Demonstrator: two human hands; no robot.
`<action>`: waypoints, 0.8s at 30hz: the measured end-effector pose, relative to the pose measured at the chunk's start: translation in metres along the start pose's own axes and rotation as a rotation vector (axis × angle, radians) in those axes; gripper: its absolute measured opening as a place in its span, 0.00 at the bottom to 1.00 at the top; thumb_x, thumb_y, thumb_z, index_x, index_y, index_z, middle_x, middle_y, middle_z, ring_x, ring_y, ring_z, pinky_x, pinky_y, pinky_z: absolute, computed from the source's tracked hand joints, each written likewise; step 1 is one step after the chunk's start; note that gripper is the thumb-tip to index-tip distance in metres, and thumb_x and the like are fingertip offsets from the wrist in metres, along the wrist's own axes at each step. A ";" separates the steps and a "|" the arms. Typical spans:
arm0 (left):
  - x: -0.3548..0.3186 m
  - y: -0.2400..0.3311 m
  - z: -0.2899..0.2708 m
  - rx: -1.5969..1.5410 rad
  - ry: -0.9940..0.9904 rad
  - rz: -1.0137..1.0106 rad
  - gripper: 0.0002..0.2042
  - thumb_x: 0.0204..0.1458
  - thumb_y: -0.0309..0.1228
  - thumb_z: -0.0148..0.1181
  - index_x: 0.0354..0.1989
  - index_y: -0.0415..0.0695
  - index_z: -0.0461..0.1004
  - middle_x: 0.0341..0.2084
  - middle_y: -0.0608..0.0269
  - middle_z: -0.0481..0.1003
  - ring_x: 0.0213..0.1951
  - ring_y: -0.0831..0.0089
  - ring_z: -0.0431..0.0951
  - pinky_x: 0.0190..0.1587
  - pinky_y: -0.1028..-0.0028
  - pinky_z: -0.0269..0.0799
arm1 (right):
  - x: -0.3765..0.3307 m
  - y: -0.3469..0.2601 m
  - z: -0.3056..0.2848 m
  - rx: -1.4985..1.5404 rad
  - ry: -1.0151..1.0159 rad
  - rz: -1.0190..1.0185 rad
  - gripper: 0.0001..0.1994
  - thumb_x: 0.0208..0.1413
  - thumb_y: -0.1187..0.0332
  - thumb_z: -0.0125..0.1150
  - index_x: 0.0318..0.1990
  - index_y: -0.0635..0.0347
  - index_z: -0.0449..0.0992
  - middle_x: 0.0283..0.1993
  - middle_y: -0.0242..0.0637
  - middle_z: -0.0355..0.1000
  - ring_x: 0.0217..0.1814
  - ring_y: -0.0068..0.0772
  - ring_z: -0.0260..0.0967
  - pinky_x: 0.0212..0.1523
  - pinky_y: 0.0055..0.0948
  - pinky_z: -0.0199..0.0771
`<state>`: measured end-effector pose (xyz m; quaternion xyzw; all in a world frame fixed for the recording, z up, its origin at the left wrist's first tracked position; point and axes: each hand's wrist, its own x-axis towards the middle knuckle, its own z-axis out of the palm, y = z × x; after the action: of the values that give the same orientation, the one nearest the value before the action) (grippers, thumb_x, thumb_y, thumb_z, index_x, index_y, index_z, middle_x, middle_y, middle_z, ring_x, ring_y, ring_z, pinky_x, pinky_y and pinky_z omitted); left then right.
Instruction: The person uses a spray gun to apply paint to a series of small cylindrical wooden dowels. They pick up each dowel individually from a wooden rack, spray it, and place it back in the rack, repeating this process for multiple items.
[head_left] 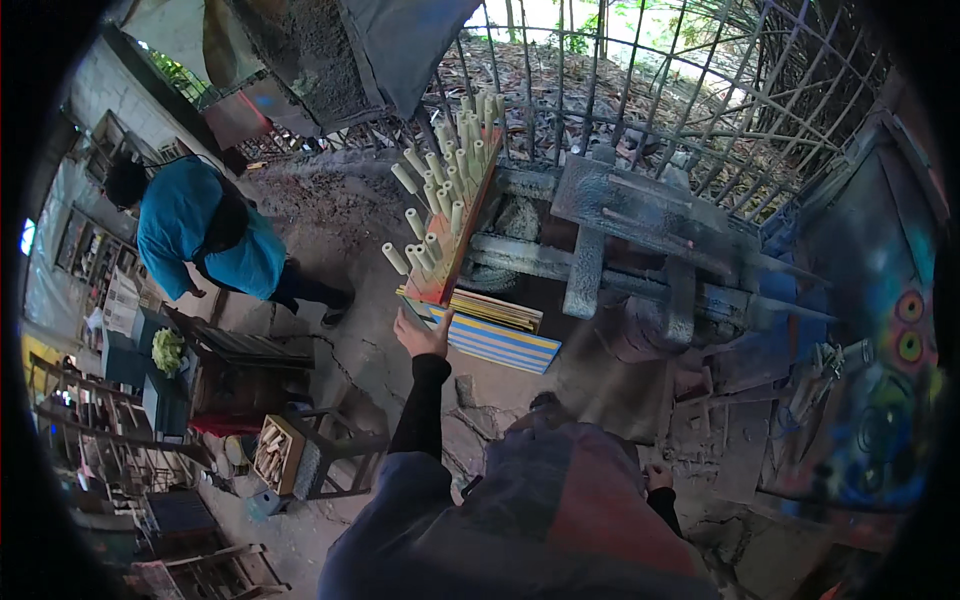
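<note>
My left hand grips the near left end of a board painted in blue, yellow and white stripes, thumb on one side and fingers on the other. Behind that board stand several thin yellow-edged boards in a row. Right beside them rises a reddish wooden rack bristling with pale cylindrical sticks. Down by my right side hangs my right hand, its fingers curled and nothing visible in them.
A rough grey-coated workbench stands ahead before a metal bar fence. To the left a person in a blue shirt bends forward. A wooden box of sticks sits near a dark stool. Cracked concrete floor lies between.
</note>
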<state>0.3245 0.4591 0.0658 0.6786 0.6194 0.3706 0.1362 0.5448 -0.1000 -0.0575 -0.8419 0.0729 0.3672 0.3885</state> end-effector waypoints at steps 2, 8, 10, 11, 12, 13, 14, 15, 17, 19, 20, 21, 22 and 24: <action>0.027 0.004 0.009 0.056 -0.018 -0.027 0.57 0.31 0.58 0.74 0.63 0.31 0.52 0.59 0.46 0.59 0.61 0.50 0.60 0.60 0.55 0.59 | 0.014 -0.008 0.003 -0.076 -0.053 -0.043 0.12 0.56 0.65 0.62 0.40 0.66 0.77 0.33 0.42 0.77 0.34 0.35 0.76 0.32 0.35 0.76; 0.072 0.018 0.028 0.253 -0.322 -0.184 0.62 0.26 0.65 0.71 0.68 0.40 0.47 0.65 0.52 0.54 0.67 0.56 0.54 0.64 0.43 0.49 | 0.032 -0.027 0.001 -0.006 -0.091 0.031 0.11 0.53 0.66 0.61 0.37 0.67 0.76 0.32 0.40 0.75 0.26 0.33 0.74 0.24 0.31 0.75; 0.081 0.012 0.029 0.287 -0.419 -0.220 0.63 0.26 0.67 0.69 0.68 0.40 0.46 0.67 0.51 0.52 0.69 0.58 0.51 0.65 0.41 0.45 | 0.034 -0.024 0.000 -0.010 -0.085 0.065 0.13 0.54 0.65 0.61 0.40 0.67 0.77 0.33 0.41 0.77 0.25 0.34 0.75 0.24 0.32 0.74; 0.085 0.014 0.030 0.281 -0.458 -0.229 0.63 0.26 0.67 0.69 0.69 0.40 0.46 0.68 0.51 0.51 0.69 0.58 0.50 0.65 0.40 0.44 | 0.037 -0.028 0.001 -0.004 -0.076 0.079 0.13 0.55 0.64 0.62 0.41 0.67 0.77 0.34 0.42 0.77 0.25 0.34 0.75 0.24 0.32 0.74; 0.086 0.015 0.029 0.276 -0.496 -0.240 0.64 0.26 0.67 0.69 0.69 0.40 0.45 0.68 0.51 0.50 0.69 0.58 0.49 0.65 0.40 0.44 | 0.031 -0.038 0.001 -0.046 -0.074 0.129 0.13 0.54 0.65 0.62 0.40 0.65 0.78 0.35 0.42 0.78 0.29 0.35 0.76 0.28 0.34 0.76; 0.087 0.017 0.028 0.270 -0.534 -0.250 0.64 0.26 0.67 0.69 0.69 0.40 0.45 0.69 0.51 0.49 0.70 0.58 0.48 0.65 0.40 0.44 | 0.025 -0.047 0.004 -0.059 -0.060 0.097 0.13 0.53 0.65 0.62 0.40 0.65 0.79 0.36 0.43 0.78 0.31 0.35 0.76 0.31 0.34 0.76; 0.086 0.023 0.022 0.275 -0.576 -0.252 0.64 0.26 0.67 0.69 0.69 0.40 0.45 0.69 0.50 0.47 0.70 0.58 0.47 0.65 0.40 0.44 | 0.019 -0.055 0.005 -0.073 -0.045 0.068 0.12 0.53 0.65 0.63 0.40 0.65 0.79 0.36 0.43 0.78 0.33 0.36 0.77 0.33 0.35 0.76; 0.084 0.015 0.024 0.274 -0.545 -0.238 0.64 0.25 0.67 0.69 0.69 0.40 0.46 0.69 0.50 0.49 0.70 0.58 0.47 0.65 0.40 0.44 | 0.011 -0.063 0.007 -0.089 -0.034 0.038 0.12 0.52 0.65 0.63 0.40 0.64 0.80 0.37 0.43 0.78 0.36 0.36 0.77 0.36 0.35 0.77; 0.085 0.008 0.027 0.246 -0.550 -0.223 0.63 0.26 0.67 0.69 0.69 0.39 0.46 0.69 0.50 0.49 0.70 0.59 0.47 0.65 0.41 0.44 | 0.010 -0.069 0.012 -0.203 -0.015 0.033 0.14 0.51 0.62 0.63 0.39 0.64 0.80 0.38 0.43 0.78 0.41 0.37 0.76 0.43 0.35 0.75; 0.081 -0.003 0.035 0.261 -0.451 -0.190 0.59 0.27 0.65 0.69 0.66 0.39 0.52 0.65 0.50 0.55 0.68 0.57 0.52 0.64 0.43 0.48 | 0.036 -0.038 0.015 -0.311 0.000 -0.027 0.15 0.51 0.61 0.63 0.39 0.64 0.80 0.38 0.43 0.78 0.41 0.37 0.76 0.44 0.35 0.74; 0.080 -0.002 0.038 0.268 -0.402 -0.167 0.57 0.27 0.64 0.69 0.64 0.38 0.54 0.63 0.49 0.58 0.67 0.57 0.54 0.63 0.44 0.50 | 0.038 -0.040 0.017 -0.331 -0.013 -0.039 0.15 0.51 0.61 0.63 0.39 0.65 0.80 0.38 0.43 0.78 0.42 0.37 0.76 0.44 0.35 0.74; 0.081 -0.001 0.039 0.250 -0.381 -0.146 0.55 0.28 0.63 0.70 0.61 0.38 0.56 0.59 0.50 0.60 0.64 0.56 0.57 0.62 0.46 0.52 | 0.040 -0.042 0.018 -0.350 -0.026 -0.052 0.15 0.51 0.61 0.63 0.40 0.65 0.80 0.38 0.42 0.78 0.42 0.37 0.76 0.45 0.35 0.74; 0.080 -0.001 0.040 0.232 -0.361 -0.125 0.52 0.28 0.62 0.70 0.59 0.38 0.59 0.56 0.50 0.63 0.62 0.55 0.60 0.60 0.47 0.55 | 0.041 -0.044 0.020 -0.370 -0.039 -0.065 0.16 0.51 0.61 0.63 0.40 0.65 0.79 0.37 0.42 0.78 0.43 0.37 0.76 0.45 0.34 0.74; 0.075 -0.005 0.044 0.211 -0.236 -0.044 0.44 0.28 0.60 0.70 0.49 0.39 0.63 0.46 0.53 0.67 0.54 0.53 0.66 0.55 0.51 0.60 | 0.045 -0.051 0.021 -0.288 -0.035 -0.016 0.15 0.52 0.62 0.62 0.42 0.66 0.78 0.36 0.42 0.78 0.39 0.36 0.76 0.41 0.34 0.75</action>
<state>0.3475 0.5429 0.0574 0.7141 0.6495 0.2180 0.1438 0.5863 -0.0426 -0.0659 -0.8829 0.0059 0.3856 0.2677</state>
